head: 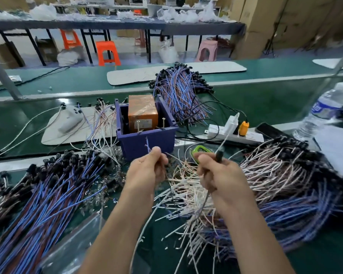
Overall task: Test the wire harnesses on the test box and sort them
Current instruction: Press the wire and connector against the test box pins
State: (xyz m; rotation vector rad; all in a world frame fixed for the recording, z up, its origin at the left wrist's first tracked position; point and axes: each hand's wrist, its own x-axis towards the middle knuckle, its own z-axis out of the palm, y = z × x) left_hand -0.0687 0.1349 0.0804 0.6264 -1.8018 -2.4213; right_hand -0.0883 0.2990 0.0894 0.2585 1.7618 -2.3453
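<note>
In the head view we see the left hand pinching blue wire ends just in front of the purple test box. The right hand curls round a black connector above loose white wires.

Your head camera looks forward and down from close above the green bench, so your left hand and right hand sit mid-frame with the wire harnesses spread to both lower corners. Its wide angle also reaches past the blue bin to an orange stool across the room.
</note>
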